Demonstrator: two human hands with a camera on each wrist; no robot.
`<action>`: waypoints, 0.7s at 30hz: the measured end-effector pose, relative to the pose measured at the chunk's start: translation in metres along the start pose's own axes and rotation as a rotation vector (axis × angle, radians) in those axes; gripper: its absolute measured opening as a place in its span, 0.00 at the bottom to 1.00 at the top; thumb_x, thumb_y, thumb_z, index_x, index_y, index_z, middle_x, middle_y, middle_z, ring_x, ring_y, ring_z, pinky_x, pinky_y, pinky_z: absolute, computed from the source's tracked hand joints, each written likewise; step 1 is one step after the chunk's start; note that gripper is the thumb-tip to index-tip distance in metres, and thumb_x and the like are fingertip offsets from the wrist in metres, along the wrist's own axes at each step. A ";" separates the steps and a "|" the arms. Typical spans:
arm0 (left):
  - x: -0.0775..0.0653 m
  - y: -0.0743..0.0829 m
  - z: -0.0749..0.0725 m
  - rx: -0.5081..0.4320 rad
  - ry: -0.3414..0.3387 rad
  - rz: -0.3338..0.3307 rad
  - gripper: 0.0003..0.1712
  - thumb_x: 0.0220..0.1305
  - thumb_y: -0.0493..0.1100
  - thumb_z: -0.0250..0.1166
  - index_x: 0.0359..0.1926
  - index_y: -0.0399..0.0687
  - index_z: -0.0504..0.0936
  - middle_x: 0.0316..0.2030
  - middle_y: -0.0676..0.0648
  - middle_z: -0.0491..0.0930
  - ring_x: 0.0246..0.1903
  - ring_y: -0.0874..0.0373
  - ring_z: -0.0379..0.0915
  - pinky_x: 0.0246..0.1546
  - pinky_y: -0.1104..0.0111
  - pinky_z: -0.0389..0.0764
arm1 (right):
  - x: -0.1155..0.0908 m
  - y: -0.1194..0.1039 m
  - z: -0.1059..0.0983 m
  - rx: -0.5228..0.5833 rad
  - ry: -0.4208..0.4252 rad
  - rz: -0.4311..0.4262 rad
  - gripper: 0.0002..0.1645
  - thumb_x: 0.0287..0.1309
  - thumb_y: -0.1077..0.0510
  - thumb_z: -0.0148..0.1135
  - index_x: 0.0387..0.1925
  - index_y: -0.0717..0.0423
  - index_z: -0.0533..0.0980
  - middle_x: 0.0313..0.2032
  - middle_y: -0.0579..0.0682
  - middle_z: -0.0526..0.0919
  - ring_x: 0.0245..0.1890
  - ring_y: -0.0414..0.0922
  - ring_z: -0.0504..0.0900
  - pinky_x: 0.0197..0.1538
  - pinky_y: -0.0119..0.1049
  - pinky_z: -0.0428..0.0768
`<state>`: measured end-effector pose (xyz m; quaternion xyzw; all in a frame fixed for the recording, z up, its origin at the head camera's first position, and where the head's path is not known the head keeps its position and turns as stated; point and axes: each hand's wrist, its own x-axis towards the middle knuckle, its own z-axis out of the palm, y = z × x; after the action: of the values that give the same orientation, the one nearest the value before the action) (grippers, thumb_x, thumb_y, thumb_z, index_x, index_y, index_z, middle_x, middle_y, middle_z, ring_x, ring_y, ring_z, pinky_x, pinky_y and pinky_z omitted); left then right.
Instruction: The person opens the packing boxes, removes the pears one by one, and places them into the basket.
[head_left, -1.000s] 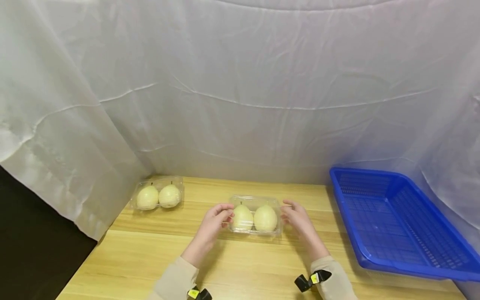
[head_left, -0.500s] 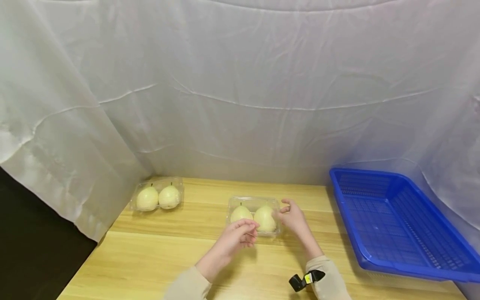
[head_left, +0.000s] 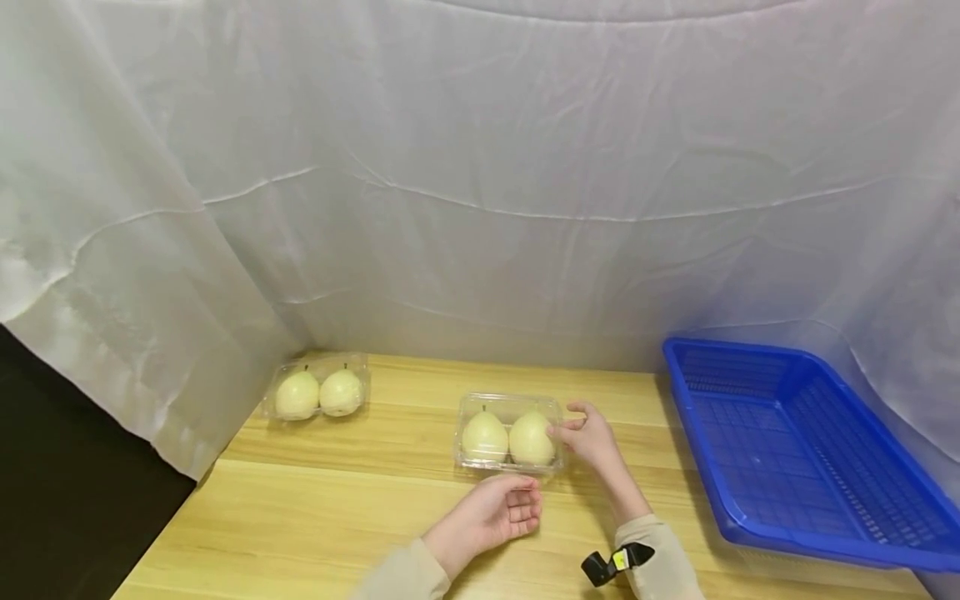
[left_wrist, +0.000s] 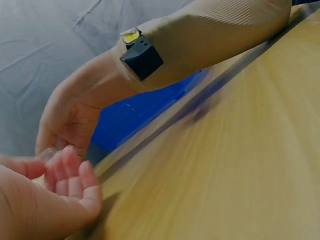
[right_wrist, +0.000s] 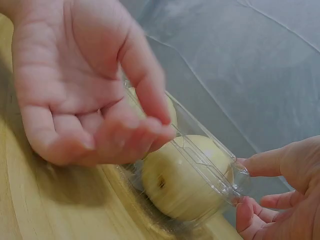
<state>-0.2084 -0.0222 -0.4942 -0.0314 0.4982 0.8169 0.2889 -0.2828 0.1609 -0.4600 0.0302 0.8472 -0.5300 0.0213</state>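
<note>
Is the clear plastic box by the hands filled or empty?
Filled: the box shows two round, pale-yellow pears side by side through its walls.

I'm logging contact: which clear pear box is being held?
The nearer, middle box, pinched at its right end by the right hand. The other box sits back left, with no hand on it.

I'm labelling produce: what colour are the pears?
Pale yellow; the pears show best in the head view.
</note>
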 end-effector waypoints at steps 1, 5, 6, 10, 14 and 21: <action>0.001 -0.002 0.000 -0.024 0.022 0.006 0.10 0.65 0.45 0.59 0.41 0.43 0.79 0.31 0.53 0.80 0.33 0.61 0.76 0.41 0.70 0.81 | 0.000 0.000 0.000 0.002 0.000 0.006 0.42 0.53 0.59 0.69 0.65 0.69 0.61 0.47 0.70 0.82 0.34 0.48 0.84 0.40 0.40 0.85; 0.005 -0.005 0.002 -0.089 0.073 0.040 0.07 0.67 0.45 0.57 0.38 0.46 0.78 0.31 0.53 0.78 0.35 0.60 0.75 0.42 0.70 0.80 | 0.001 0.001 0.000 0.016 -0.003 0.013 0.42 0.53 0.59 0.70 0.65 0.69 0.61 0.46 0.70 0.82 0.33 0.46 0.83 0.40 0.38 0.85; 0.006 -0.006 0.002 -0.100 0.083 0.046 0.07 0.68 0.45 0.57 0.38 0.47 0.78 0.31 0.53 0.78 0.35 0.60 0.75 0.42 0.70 0.80 | 0.002 0.002 0.000 0.025 -0.005 0.015 0.41 0.53 0.59 0.70 0.64 0.70 0.61 0.46 0.70 0.82 0.32 0.45 0.83 0.39 0.38 0.84; 0.007 -0.007 0.006 -0.121 0.125 0.071 0.08 0.67 0.44 0.58 0.39 0.45 0.77 0.31 0.52 0.78 0.35 0.60 0.75 0.43 0.69 0.81 | 0.002 0.004 -0.001 0.081 -0.020 0.017 0.38 0.52 0.61 0.70 0.59 0.74 0.62 0.43 0.70 0.82 0.31 0.44 0.81 0.38 0.37 0.83; 0.007 -0.010 0.009 -0.133 0.174 0.096 0.08 0.65 0.44 0.61 0.39 0.44 0.77 0.30 0.52 0.78 0.33 0.60 0.76 0.44 0.67 0.83 | 0.004 0.005 -0.002 0.142 -0.042 0.043 0.36 0.52 0.63 0.70 0.57 0.76 0.64 0.39 0.66 0.84 0.28 0.42 0.79 0.36 0.35 0.82; 0.008 -0.013 0.014 -0.172 0.257 0.135 0.10 0.63 0.44 0.64 0.40 0.42 0.78 0.30 0.52 0.81 0.33 0.60 0.79 0.49 0.58 0.85 | 0.007 0.011 -0.002 0.218 -0.097 0.093 0.31 0.54 0.63 0.67 0.54 0.78 0.68 0.37 0.56 0.78 0.30 0.41 0.77 0.37 0.31 0.81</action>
<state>-0.2054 -0.0025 -0.5000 -0.1267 0.4605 0.8632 0.1635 -0.2891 0.1681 -0.4692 0.0459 0.7802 -0.6182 0.0832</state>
